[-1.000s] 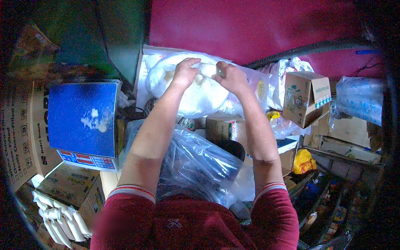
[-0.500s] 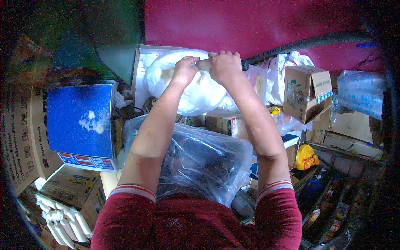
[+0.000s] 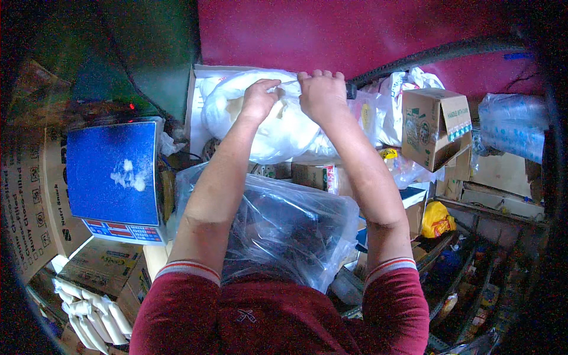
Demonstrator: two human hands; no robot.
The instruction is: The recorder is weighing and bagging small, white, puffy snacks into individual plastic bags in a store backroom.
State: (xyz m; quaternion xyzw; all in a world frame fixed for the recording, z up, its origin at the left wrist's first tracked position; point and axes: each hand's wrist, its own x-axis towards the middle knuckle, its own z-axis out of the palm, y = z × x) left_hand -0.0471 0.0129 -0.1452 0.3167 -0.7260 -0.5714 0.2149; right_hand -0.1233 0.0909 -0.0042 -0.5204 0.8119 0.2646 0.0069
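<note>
A white plastic bag (image 3: pixel 284 142) bulges in front of me, with pale powdery-looking contents showing between my hands. At its upper middle my left hand (image 3: pixel 259 102) is closed, thumb and finger near each other; what they pinch is too small to make out. My right hand (image 3: pixel 322 97) wraps its fingers over the bag's far right part, knuckles up. From that fist a dark, rounded handle end (image 3: pixel 351 90) sticks out to the right; the rest of that tool is mostly hidden by the hand. Nearer to me, under my forearms, lies a large clear plastic bag (image 3: pixel 290 225).
A scale with a blue platform (image 3: pixel 106 171), dusted with white powder, stands at left. Below it are several filled white packets (image 3: pixel 97 316). An open cardboard box (image 3: pixel 435 130), a yellow bag (image 3: pixel 436 219) and a clear plastic bundle (image 3: pixel 513 127) are at right. A black hose (image 3: pixel 438 59) crosses behind.
The pale piece that showed between my hands is now less visible. My right hand has shifted slightly to the right, its dark handle end with it. The left hand stays nearly in place.
</note>
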